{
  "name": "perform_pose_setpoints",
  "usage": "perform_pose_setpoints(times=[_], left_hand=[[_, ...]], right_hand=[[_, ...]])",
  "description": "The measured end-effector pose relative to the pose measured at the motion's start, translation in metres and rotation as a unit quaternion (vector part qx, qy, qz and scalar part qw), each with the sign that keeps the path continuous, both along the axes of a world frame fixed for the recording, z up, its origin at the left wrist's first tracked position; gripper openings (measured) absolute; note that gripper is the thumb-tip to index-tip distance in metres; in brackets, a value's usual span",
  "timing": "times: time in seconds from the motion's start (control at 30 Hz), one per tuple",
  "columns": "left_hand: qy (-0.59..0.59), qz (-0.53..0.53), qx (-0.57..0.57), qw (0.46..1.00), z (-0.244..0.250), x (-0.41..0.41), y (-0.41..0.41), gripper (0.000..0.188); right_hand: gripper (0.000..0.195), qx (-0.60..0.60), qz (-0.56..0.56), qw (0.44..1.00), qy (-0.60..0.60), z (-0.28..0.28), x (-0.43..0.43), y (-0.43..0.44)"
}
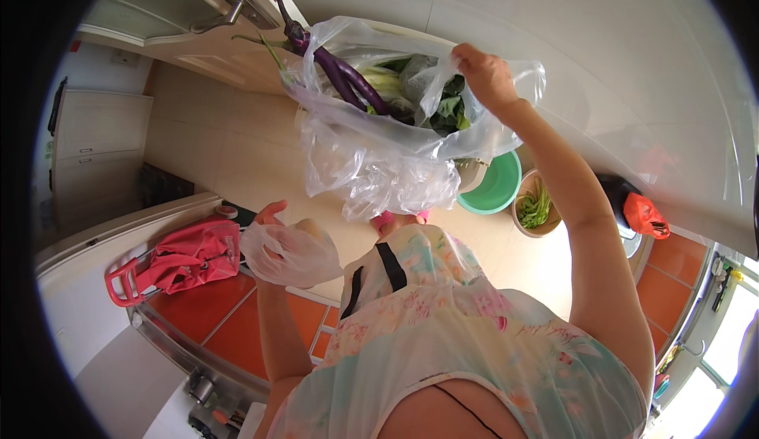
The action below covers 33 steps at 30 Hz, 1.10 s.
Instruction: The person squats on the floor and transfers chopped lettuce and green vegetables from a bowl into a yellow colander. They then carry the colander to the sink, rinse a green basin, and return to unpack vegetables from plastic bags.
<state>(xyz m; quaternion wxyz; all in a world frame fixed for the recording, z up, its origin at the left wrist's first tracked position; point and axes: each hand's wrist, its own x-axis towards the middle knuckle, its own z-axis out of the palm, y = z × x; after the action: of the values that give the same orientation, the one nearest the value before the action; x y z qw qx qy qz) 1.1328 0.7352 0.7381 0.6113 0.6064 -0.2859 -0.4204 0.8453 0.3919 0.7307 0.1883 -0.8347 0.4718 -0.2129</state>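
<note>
A large clear plastic bag [379, 124] with a wide-open mouth stands before me against the wall. Long purple eggplants [350, 80] stick out of its left side, and leafy greens [450, 107] lie inside at the right. My right hand [486, 74] pinches the bag's upper right edge. Lower left, my left hand [273, 219] is partly behind a small translucent plastic bag [290, 255], which hangs from it with something pale inside; the fingers show through the film.
A green basin [495, 187] and a round container of green stalks [533, 204] stand on the floor right of the bag. A door with a metal handle [231, 12] is at upper left. A pink trolley bag [198, 255] stands left; a red plastic bag [646, 216] is at right.
</note>
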Motion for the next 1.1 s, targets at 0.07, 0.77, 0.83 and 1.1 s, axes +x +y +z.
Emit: perform_pose_setpoints(times=[0.07, 0.77, 0.83, 1.1], left_hand=[[0.024, -0.014, 0.017, 0.999, -0.001, 0.0, -0.002, 0.037], [-0.125, -0.095, 0.023, 0.987, 0.042, -0.072, -0.123, 0.065], [-0.158, -0.073, 0.058, 0.983, 0.022, -0.078, -0.134, 0.077], [0.124, -0.02, -0.049, 0.991, 0.036, -0.082, -0.17, 0.074]], right_hand=[[0.019, 0.075, -0.053, 0.99, -0.104, 0.009, -0.004, -0.012], [0.015, 0.117, -0.018, 0.844, -0.523, 0.18, 0.047, 0.007], [0.017, 0.112, 0.008, 0.835, -0.539, 0.197, 0.051, 0.008], [0.021, 0.171, 0.076, 0.825, -0.533, 0.227, 0.027, 0.009]])
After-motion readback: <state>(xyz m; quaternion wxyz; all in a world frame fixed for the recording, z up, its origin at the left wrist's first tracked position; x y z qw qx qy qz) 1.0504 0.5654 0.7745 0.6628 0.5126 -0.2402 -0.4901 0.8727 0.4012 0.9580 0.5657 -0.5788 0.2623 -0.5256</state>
